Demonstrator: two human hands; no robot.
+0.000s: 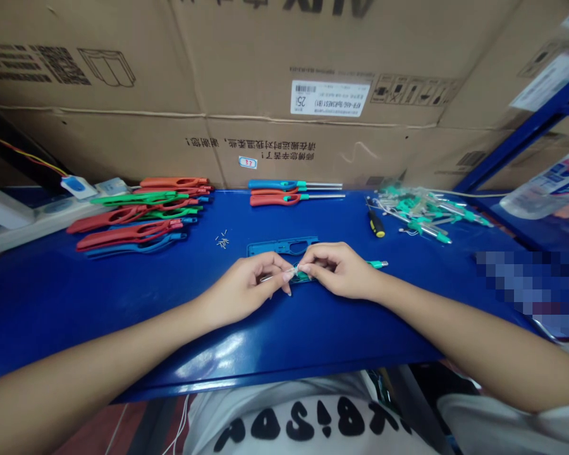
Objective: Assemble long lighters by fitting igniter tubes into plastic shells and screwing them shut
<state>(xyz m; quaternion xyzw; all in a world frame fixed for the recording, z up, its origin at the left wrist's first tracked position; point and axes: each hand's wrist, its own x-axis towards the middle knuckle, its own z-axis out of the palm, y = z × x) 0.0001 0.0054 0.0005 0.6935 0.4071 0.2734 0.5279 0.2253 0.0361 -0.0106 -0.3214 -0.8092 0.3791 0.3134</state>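
Both hands meet at mid-table over a stick lighter's inner assembly [304, 276], with green plastic partly covered by fingers. My left hand [249, 287] is closed, its thumb and fingertips pinching a small pale part at the assembly's end. A thin metal piece shows between its fingers. From the other side my right hand [339, 272] pinches the same spot, fingers curled. Beyond its wrist sticks out a green tip with a metal end [378, 264]. Just behind the hands lies a blue lighter shell half [281, 246], hollow side up.
Several lighter shells [133, 230] are piled at the left. Small screws [222, 239] lie nearby. Lighters with metal tubes [296, 197] rest at the back. A screwdriver [375, 221] and a heap of green lighter inserts [422, 212] are at right, before a cardboard box [265, 133].
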